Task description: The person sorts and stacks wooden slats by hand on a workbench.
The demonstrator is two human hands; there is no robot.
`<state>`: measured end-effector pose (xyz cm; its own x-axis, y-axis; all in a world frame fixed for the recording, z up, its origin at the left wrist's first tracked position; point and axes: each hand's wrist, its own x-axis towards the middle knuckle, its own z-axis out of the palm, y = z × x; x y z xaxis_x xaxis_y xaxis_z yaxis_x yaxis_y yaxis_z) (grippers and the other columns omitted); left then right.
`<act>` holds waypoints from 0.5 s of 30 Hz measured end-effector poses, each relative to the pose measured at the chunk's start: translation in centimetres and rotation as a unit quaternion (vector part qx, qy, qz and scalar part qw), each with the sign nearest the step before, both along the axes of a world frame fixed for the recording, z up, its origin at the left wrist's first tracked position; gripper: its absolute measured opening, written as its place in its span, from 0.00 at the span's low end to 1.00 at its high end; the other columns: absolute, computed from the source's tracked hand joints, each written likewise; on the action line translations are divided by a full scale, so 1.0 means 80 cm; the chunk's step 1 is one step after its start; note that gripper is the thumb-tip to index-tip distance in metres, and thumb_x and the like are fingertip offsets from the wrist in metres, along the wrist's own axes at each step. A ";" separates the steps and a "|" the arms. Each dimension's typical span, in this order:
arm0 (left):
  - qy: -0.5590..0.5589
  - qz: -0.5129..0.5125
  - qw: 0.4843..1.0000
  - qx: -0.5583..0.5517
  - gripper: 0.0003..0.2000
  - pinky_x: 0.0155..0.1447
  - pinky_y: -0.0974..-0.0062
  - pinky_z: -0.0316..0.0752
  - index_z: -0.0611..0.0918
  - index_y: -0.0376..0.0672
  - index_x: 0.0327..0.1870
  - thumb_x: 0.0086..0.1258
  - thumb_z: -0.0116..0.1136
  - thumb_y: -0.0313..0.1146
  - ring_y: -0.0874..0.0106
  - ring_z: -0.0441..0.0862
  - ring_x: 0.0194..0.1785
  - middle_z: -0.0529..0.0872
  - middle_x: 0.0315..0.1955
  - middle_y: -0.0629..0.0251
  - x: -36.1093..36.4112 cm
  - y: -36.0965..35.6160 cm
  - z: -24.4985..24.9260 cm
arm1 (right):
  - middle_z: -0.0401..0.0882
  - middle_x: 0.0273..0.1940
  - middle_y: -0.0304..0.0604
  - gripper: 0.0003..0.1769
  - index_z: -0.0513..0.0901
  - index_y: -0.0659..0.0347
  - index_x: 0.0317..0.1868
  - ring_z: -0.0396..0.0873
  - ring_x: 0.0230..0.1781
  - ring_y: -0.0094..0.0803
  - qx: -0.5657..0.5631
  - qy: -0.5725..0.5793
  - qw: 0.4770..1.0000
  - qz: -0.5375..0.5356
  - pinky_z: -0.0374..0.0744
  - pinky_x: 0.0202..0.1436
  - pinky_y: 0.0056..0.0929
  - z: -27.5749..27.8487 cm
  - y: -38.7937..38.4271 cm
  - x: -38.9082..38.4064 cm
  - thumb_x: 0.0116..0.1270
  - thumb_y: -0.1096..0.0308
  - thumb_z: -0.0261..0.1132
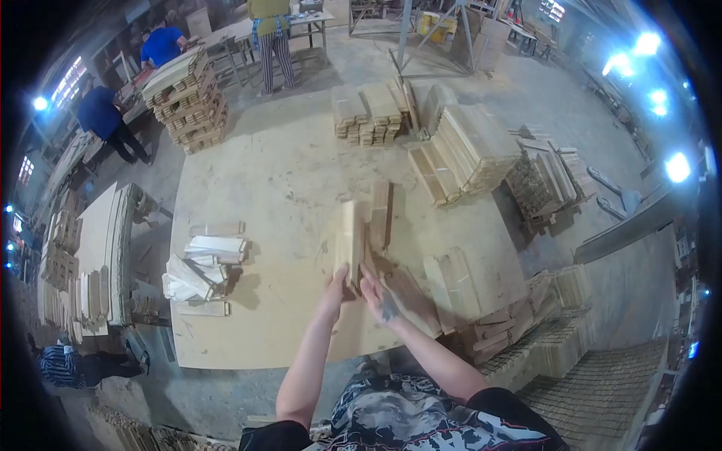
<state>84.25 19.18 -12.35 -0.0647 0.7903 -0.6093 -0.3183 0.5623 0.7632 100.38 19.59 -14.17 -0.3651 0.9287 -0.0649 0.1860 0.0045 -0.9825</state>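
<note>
A small bundle of light wooden boards [348,233] points away from me over the near half of the big worktable [278,263]. My left hand [337,287] grips its near end from the left, the thumb along its side. Against the right side of the same boards lies my right hand [374,292], fingers pressed along them. Just beyond the right side of the bundle is a darker wooden board [382,216]. More boards [406,289] lie right of my right hand, and a pale flat stack [453,286] is farther right.
White-looking wood pieces [199,274] are piled loosely at the table's left. Board stacks [367,114] and a larger stack [470,154] stand along the far side. Tall piles [184,101] rise beyond the table. Several people work in the background, one in a blue shirt [162,45].
</note>
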 end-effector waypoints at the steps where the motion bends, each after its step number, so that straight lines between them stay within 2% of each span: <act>1: -0.028 0.003 0.999 -0.041 0.29 0.59 0.58 0.75 0.73 0.41 0.70 0.79 0.54 0.53 0.65 0.81 0.56 0.81 0.56 0.58 -0.010 -0.029 -0.014 | 0.45 0.83 0.61 0.41 0.55 0.65 0.81 0.43 0.85 0.48 -0.001 -0.001 1.000 0.021 0.48 0.85 0.42 0.003 -0.021 0.001 0.82 0.43 0.48; 2: -0.056 0.018 0.998 -0.036 0.29 0.59 0.58 0.75 0.73 0.41 0.70 0.79 0.54 0.53 0.65 0.81 0.56 0.81 0.56 0.58 -0.013 -0.061 -0.023 | 0.50 0.82 0.59 0.39 0.59 0.65 0.80 0.53 0.83 0.47 -0.002 -0.005 1.000 -0.029 0.57 0.82 0.43 0.011 -0.045 -0.002 0.81 0.45 0.54; 5: -0.120 0.067 0.990 -0.025 0.27 0.57 0.60 0.76 0.74 0.41 0.69 0.81 0.50 0.54 0.67 0.82 0.54 0.84 0.54 0.60 -0.015 -0.136 -0.016 | 0.56 0.80 0.56 0.38 0.63 0.65 0.78 0.61 0.79 0.45 -0.107 0.027 0.991 -0.070 0.66 0.77 0.41 -0.021 -0.089 0.003 0.79 0.49 0.60; 6: -0.130 0.083 0.988 -0.025 0.26 0.55 0.62 0.78 0.75 0.41 0.68 0.82 0.47 0.54 0.68 0.84 0.52 0.85 0.52 0.60 -0.011 -0.154 -0.005 | 0.68 0.73 0.54 0.37 0.64 0.66 0.77 0.69 0.74 0.40 -0.098 0.025 0.991 -0.089 0.72 0.73 0.37 -0.041 -0.098 0.001 0.78 0.52 0.63; 7: -0.140 0.101 0.985 -0.023 0.26 0.53 0.64 0.79 0.76 0.41 0.66 0.83 0.44 0.54 0.69 0.85 0.51 0.87 0.51 0.60 -0.009 -0.168 0.002 | 0.71 0.71 0.53 0.37 0.65 0.66 0.77 0.71 0.73 0.39 -0.155 0.005 0.986 -0.067 0.73 0.72 0.36 -0.029 -0.103 0.001 0.78 0.53 0.64; 9: -0.128 0.097 0.987 -0.026 0.25 0.52 0.64 0.80 0.78 0.40 0.63 0.82 0.47 0.54 0.69 0.86 0.49 0.88 0.49 0.60 -0.009 -0.185 0.004 | 0.76 0.67 0.52 0.35 0.66 0.66 0.76 0.74 0.70 0.37 -0.262 -0.036 0.964 -0.021 0.74 0.71 0.34 -0.007 -0.104 0.000 0.77 0.56 0.65; 10: -0.122 0.094 0.988 -0.028 0.25 0.52 0.64 0.80 0.80 0.40 0.61 0.82 0.48 0.54 0.69 0.86 0.49 0.88 0.49 0.60 -0.012 -0.191 0.004 | 0.83 0.61 0.49 0.32 0.70 0.67 0.73 0.79 0.64 0.33 -0.225 -0.021 0.973 -0.044 0.76 0.66 0.33 -0.027 -0.114 -0.004 0.75 0.60 0.66; 13: 0.094 -0.040 0.991 -0.086 0.23 0.50 0.62 0.80 0.83 0.38 0.53 0.80 0.54 0.53 0.69 0.86 0.48 0.88 0.46 0.58 -0.035 -0.205 -0.013 | 0.83 0.60 0.49 0.29 0.73 0.67 0.70 0.80 0.62 0.32 -0.206 -0.008 0.978 -0.023 0.78 0.63 0.34 -0.064 -0.121 0.006 0.73 0.65 0.68; 14: 0.193 -0.028 0.977 -0.082 0.23 0.48 0.61 0.80 0.84 0.35 0.46 0.74 0.64 0.52 0.65 0.86 0.43 0.87 0.39 0.56 -0.037 -0.210 -0.017 | 0.86 0.53 0.46 0.27 0.74 0.65 0.69 0.83 0.50 0.28 -0.177 -0.004 0.983 -0.043 0.79 0.56 0.27 -0.070 -0.121 0.011 0.71 0.73 0.68; 15: 0.311 -0.023 0.948 -0.057 0.24 0.48 0.61 0.80 0.84 0.34 0.46 0.72 0.66 0.52 0.63 0.86 0.42 0.87 0.38 0.55 -0.038 -0.213 -0.014 | 0.86 0.52 0.47 0.26 0.76 0.65 0.68 0.84 0.50 0.29 -0.144 -0.028 0.988 -0.051 0.80 0.55 0.28 -0.071 -0.119 0.015 0.70 0.72 0.68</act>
